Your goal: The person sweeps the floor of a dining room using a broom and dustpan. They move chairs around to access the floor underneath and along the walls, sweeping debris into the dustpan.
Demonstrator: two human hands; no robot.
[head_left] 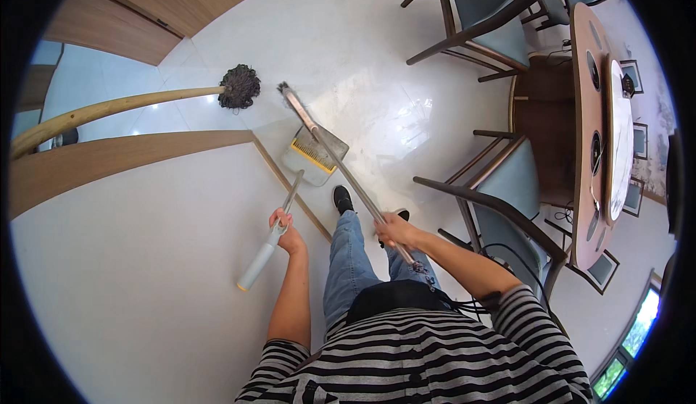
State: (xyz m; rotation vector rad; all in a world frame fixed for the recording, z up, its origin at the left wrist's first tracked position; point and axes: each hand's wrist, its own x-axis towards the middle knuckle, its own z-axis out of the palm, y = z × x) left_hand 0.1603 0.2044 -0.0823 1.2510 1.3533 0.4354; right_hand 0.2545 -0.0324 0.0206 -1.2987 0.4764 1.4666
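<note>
My left hand [287,231] is closed around the handle of a long-handled dustpan [296,163], just below the handle's light blue grip. The pan is grey with a yellow comb-like strip, and it rests on the floor ahead of my feet. Closed on the metal pole of a broom [348,172] is my right hand [396,230]. The pole slants forward and left, crossing over the pan's right part. Its dark-bristled head lies beyond the pan, slightly blurred. What the pan holds, if anything, I cannot make out.
A mop [239,87] with a dark shaggy head and wooden handle reaches in from the left, by a doorway. Chairs [500,179] with blue-grey seats surround a round table [580,136] on the right. A white wall [145,259] runs along my left.
</note>
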